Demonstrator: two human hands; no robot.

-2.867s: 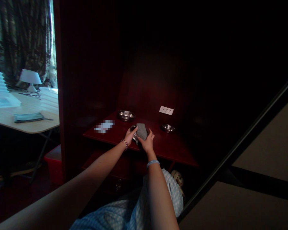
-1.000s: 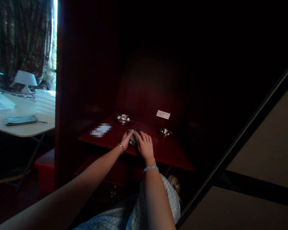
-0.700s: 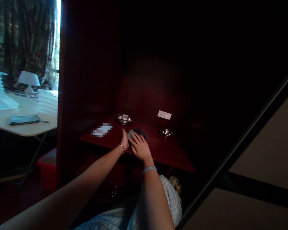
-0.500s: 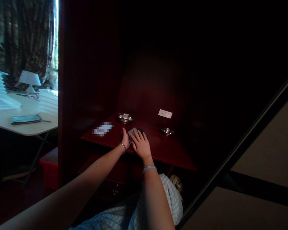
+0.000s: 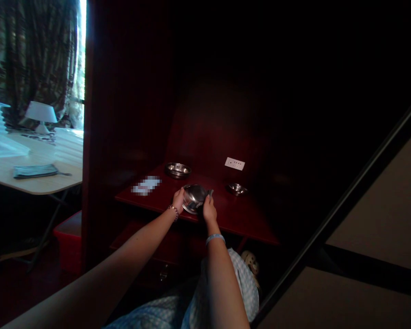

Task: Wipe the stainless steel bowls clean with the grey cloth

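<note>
A shiny steel bowl (image 5: 193,199) is held over the front part of the dark red desk shelf (image 5: 222,212). My left hand (image 5: 178,200) grips its left rim. On the other side, my right hand (image 5: 210,210) is closed around a greyish cloth (image 5: 210,193) against the bowl's right edge. Much of the cloth is hidden by the fingers and the dim light. Two more steel bowls rest further back: a wider bowl (image 5: 178,170) at the left and a smaller bowl (image 5: 237,189) at the right.
A blurred-out pale item (image 5: 146,185) lies at the shelf's left. A white socket plate (image 5: 234,163) is on the back wall. To the left, a wooden table (image 5: 37,185) carries a lamp (image 5: 41,114) and a pouch (image 5: 36,171). A dark diagonal bar (image 5: 315,242) crosses the right side.
My right hand has moved off the bowl's top, where it pressed the cloth flat, to its right edge. More of the bowl's shiny surface now shows. My left hand still holds the left rim.
</note>
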